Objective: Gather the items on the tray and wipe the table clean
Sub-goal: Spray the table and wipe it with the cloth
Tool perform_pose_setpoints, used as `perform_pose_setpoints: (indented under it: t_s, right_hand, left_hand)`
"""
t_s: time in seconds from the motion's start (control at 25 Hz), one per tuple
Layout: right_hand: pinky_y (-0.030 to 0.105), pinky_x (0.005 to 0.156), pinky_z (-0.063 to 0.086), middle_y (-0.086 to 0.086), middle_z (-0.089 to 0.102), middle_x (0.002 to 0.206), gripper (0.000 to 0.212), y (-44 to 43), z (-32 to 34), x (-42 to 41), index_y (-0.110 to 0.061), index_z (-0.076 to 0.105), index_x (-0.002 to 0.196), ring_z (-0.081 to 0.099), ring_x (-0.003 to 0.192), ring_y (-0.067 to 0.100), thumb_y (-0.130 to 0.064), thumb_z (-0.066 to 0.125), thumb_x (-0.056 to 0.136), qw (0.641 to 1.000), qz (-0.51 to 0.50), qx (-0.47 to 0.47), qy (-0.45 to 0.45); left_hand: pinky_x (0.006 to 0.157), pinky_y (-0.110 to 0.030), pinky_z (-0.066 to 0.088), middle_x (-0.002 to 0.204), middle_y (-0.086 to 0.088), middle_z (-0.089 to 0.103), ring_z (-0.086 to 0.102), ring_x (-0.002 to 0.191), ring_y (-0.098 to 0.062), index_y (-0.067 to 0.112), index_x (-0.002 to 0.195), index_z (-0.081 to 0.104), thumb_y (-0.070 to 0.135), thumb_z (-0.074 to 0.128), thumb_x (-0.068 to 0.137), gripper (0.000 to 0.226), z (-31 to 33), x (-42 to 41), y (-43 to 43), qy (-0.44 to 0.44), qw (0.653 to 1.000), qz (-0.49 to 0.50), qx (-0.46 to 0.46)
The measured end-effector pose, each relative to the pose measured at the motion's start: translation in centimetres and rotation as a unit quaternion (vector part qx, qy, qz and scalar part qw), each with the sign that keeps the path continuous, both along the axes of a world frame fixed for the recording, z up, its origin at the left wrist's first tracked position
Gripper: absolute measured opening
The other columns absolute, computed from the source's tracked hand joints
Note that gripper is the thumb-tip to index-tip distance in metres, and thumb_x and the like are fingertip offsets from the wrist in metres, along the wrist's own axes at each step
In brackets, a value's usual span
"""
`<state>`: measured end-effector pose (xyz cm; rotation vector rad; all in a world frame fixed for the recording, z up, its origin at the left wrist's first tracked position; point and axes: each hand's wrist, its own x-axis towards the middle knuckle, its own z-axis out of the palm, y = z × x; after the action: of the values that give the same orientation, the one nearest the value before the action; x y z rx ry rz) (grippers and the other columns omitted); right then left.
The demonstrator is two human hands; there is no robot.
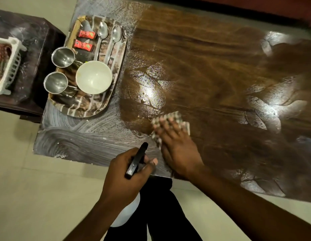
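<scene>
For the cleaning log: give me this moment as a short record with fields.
left hand: holds spray bottle near the table's front edge
right hand: presses checked cloth flat on table
tray: two steel cups, white bowl, two spoons, two red sachets
table surface: wet streaks at tray end

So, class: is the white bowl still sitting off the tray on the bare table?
No, the white bowl sits on the tray, beside two steel cups.
</scene>
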<state>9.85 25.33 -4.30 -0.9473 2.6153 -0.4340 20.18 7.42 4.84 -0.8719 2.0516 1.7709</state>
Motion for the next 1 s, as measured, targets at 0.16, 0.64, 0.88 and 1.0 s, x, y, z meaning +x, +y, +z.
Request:
perform_pose_setpoints:
  t_s: [0.16,0.64,0.88,1.0]
  right_hand:
    - [0.053,0.134,0.013,-0.002,0.014,0.180,0.056,4.5,0.0,0.8,-0.028,0.025,0.170,0.002,0.168,0.023,-0.036,0.036,0.116,0.932,0.361,0.010,0.017]
    - [0.061,0.131,0.020,0.005,0.021,0.178,0.068,-2.2,-0.6,4.1,-0.026,0.029,0.169,0.005,0.167,0.031,-0.037,0.049,0.105,0.999,-0.011,0.031,0.014]
    - [0.048,0.134,0.009,0.004,0.027,0.177,0.059,-1.7,-1.6,-11.0,-0.027,0.033,0.167,0.022,0.165,0.027,-0.042,0.035,0.111,0.953,0.295,0.021,0.061]
    - [0.055,0.133,0.018,0.009,0.022,0.178,0.061,-2.7,-1.3,-22.2,-0.026,0.025,0.170,0.019,0.165,0.033,-0.043,0.033,0.111,0.997,0.018,0.030,0.070]
  left_hand:
    - [0.062,-0.036,0.046,0.058,0.007,0.059,0.055,0.052,-0.012,0.020,0.074,0.064,0.045,0.079,0.084,0.030,-0.4,1.3,-0.1,0.049,0.999,-0.004,-0.019]
    - [0.053,-0.028,0.048,0.055,-0.004,0.055,0.052,0.046,-0.013,0.002,0.081,0.063,0.036,0.086,0.090,0.042,-0.8,0.0,-1.8,0.052,0.997,0.048,0.042]
    - [0.053,-0.035,0.046,0.054,-0.014,0.050,0.048,0.044,-0.025,0.013,0.082,0.067,0.041,0.086,0.087,0.033,-0.4,-2.6,-4.1,0.044,0.996,0.064,0.041]
    - [0.053,-0.032,0.047,0.055,-0.008,0.052,0.049,0.044,-0.015,0.007,0.085,0.067,0.035,0.089,0.088,0.036,-0.3,-3.2,-5.4,0.047,0.996,0.070,0.036]
